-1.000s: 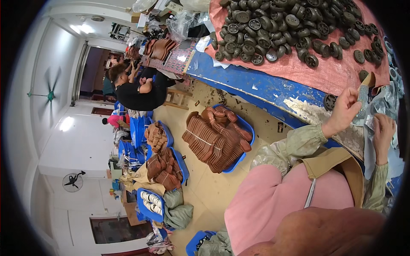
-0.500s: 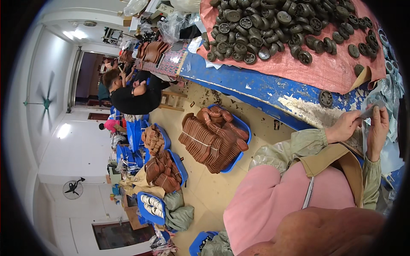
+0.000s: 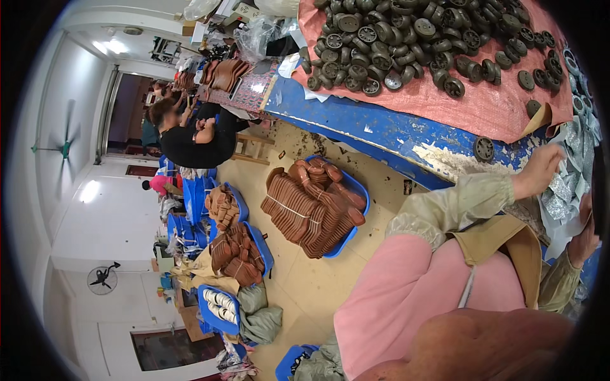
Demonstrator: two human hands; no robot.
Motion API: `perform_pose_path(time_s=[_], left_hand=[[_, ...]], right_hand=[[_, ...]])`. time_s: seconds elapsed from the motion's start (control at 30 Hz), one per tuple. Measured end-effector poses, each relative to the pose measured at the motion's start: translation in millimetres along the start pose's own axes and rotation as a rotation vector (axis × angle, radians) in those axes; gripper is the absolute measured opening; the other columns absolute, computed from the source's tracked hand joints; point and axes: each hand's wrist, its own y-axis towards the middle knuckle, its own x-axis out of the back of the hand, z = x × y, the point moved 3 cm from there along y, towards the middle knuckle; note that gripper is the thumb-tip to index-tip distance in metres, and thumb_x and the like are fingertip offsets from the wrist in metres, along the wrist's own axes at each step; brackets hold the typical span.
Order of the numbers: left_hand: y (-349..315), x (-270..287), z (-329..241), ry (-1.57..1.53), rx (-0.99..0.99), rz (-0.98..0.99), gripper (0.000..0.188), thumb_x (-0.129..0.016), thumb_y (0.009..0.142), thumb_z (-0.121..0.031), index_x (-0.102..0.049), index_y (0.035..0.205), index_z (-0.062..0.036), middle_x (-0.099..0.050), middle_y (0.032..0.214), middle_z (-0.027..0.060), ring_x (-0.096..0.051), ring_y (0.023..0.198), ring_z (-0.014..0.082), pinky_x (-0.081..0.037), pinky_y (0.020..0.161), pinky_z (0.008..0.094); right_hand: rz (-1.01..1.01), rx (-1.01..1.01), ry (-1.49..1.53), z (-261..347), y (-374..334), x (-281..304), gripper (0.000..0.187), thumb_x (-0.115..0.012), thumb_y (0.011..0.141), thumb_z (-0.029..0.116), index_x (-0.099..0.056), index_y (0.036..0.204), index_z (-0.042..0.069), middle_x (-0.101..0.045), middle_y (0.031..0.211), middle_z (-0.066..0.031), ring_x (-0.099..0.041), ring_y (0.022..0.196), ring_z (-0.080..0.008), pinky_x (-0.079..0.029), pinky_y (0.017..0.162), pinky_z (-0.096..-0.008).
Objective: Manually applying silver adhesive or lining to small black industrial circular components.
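Note:
My left hand is over the right end of the blue bench, its fingers curled together. Whatever lies between its fingertips is too small to make out. Right beside the fingertips lie shiny silver-grey sheet pieces. My right hand is lower down at the dark picture rim, next to a pale sheet; its fingers are mostly hidden. A single dark wheel lies on the bench near my left wrist.
A heap of dark wheels covers a pink sheet on the worn blue bench. On the floor stands a blue tub with bundled brown pieces. Further off, a person in black sits near more tubs.
The hands have parted: the left has drawn back slightly toward the bench wheels, the right has dropped toward the rim. The small grey piece held between them no longer shows clearly.

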Motion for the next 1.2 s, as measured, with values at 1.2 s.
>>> perform_pose_path(time_s=[1.2], left_hand=[[-77.2,128.5,-11.0,-0.259,0.127,-0.14,0.055,-0.062,0.089,-0.011,-0.036,0.136,-0.0011,-0.052,0.111,0.0071,-0.054,0.099,0.0125,-0.047,0.084,0.0269]], right_hand=[[0.403,-0.47,-0.32,-136.9,-12.6,13.2,0.016,-0.058,0.092,0.019,-0.054,0.101,0.006,-0.053,0.078,0.0051,-0.05,0.062,-0.0007,-0.041,0.056,-0.0139]])
